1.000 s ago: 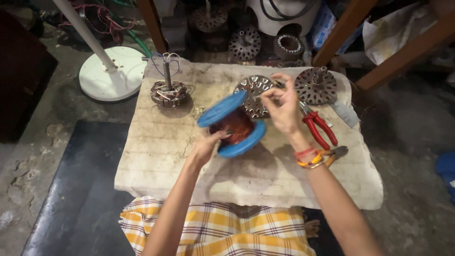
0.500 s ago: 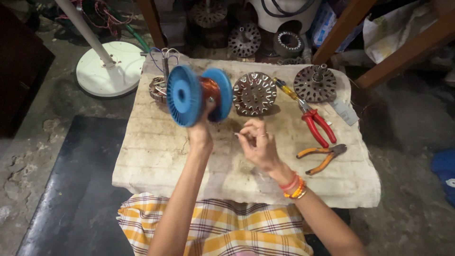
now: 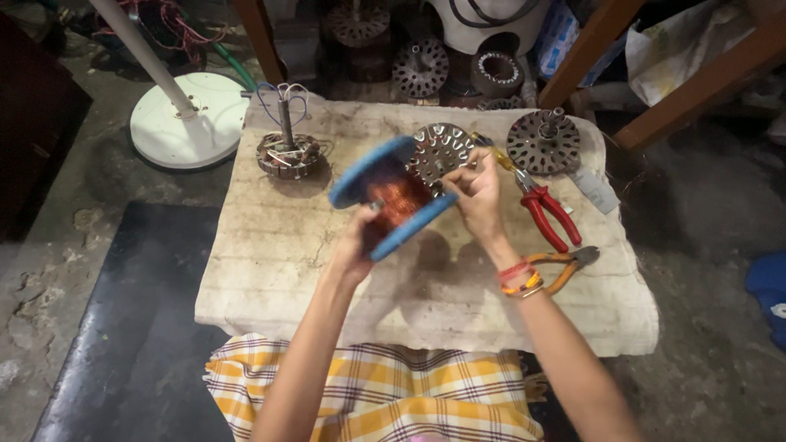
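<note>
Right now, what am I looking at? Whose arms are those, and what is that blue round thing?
The camera sits on a person's head and looks down, so the arms are theirs. The left hand has a grip on a blue spool of copper wire. The right hand pinches something too thin to see beside it. Below is a stone slab as a table. On it lie a wound coil, two metal discs, red pliers and orange pliers.
</note>
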Demonstrator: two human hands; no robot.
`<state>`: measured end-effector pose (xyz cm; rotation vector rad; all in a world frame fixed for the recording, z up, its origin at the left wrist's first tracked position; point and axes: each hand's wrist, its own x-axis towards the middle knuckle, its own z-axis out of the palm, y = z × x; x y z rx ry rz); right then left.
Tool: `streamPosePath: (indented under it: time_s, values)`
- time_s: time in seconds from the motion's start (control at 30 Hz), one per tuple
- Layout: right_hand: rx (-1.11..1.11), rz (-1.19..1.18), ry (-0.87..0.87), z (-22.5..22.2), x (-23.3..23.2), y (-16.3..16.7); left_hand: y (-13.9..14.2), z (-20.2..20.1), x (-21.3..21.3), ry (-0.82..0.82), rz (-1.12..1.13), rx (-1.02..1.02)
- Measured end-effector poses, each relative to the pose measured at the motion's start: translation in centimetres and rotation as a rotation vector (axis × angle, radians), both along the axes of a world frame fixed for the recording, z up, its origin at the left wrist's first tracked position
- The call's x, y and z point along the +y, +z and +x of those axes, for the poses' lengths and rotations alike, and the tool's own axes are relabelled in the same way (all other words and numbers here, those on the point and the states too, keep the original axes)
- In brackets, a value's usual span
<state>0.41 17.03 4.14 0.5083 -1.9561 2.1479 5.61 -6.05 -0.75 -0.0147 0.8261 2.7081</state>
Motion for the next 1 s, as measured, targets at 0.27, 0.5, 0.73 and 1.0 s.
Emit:
streamPosePath:
  time_s: [0.27, 0.5, 0.73, 1.0]
  values:
    - [-0.046, 0.085, -0.064, 2.5, -3.7, -3.4, 3.5, 0.9, 1.5, -0.006, 0.517, -0.174]
    - [0.103, 0.668, -0.121, 8.3, -5.2, 0.7, 2.4, -2.1, 2.0, 0.581, 0.092, -0.093]
    - [0.431, 0.700, -0.215, 5.5, -2.7, 4.7, 1.6, -0.4, 0.3, 0.698, -0.967, 0.257]
    - [0.077, 0.167, -0.122, -0.3, -0.8, -0.6, -3.5, -0.8, 0.7, 0.198, -0.409, 0.095]
